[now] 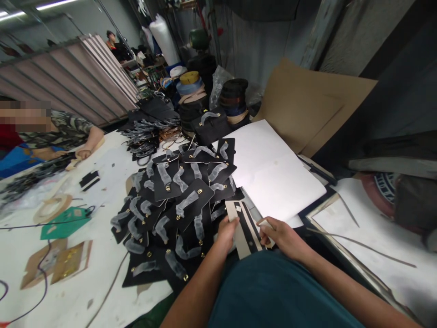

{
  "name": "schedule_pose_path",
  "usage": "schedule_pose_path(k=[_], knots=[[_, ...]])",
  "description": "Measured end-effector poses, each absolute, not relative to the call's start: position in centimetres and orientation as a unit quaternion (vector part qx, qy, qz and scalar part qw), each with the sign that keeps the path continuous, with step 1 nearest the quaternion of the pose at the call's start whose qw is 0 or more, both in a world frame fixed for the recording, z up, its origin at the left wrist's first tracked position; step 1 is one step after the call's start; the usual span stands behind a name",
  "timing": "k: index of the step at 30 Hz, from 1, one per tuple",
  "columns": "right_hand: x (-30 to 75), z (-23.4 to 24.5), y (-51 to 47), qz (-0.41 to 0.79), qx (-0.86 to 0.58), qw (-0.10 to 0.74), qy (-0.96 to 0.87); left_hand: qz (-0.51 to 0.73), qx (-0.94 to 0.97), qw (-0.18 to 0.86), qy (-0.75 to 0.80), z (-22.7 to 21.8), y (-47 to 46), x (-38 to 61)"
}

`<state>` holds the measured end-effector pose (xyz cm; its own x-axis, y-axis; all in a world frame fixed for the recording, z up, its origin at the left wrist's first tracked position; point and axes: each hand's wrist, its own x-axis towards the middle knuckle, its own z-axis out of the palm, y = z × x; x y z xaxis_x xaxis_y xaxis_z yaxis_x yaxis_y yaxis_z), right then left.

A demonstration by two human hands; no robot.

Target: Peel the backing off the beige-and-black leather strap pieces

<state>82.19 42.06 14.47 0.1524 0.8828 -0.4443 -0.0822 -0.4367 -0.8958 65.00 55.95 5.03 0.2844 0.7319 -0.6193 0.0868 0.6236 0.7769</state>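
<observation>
The left hand (228, 232), its forearm reaching up and slightly inward, is closed on the left edge of a beige panel with black bands (243, 228), thumb laid on top; the panel sits between the two hands, tilted away from the body. The right hand (278, 233) comes in from the other side, knuckles up and fingers curled, pinching a small pale piece (264, 223) too small to make out; whether it also grips the panel I cannot tell. Just below both hands is a teal garment (269, 291). Left of the left hand, a heap of black pieces with wrapped handles (177, 196) crowds close, limiting sideways room. Beyond the right hand, a white sheet (273, 168) offers flat, open room, its right edge slanting toward a standing brown board (314, 109). Far left of the hands, past the heap, stretches the white tabletop (111, 182)
</observation>
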Motion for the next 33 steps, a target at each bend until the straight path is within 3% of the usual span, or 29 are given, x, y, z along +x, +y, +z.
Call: schedule_pose_path(k=[5, 16, 24, 33], knots=[[82.1, 13.4, 42.5, 0.574, -0.638, 0.424, -0.288, 0.21, 0.357, 0.703, 0.578, 4.2, 54.2, 63.3], [81.4, 11.3, 42.8, 0.548, -0.699, 0.347, -0.303, 0.089, 0.308, 0.82, 0.475, 5.3, 51.4, 61.5], [80.1, 12.0, 42.5, 0.53, -0.683, 0.326, -0.382, 0.111, 0.332, 0.813, 0.464, 7.4, 52.1, 61.7], [77.2, 13.0, 42.4, 0.514, -0.738, 0.284, -0.333, 0.126, 0.365, 0.818, 0.427, 10.4, 52.6, 61.5]])
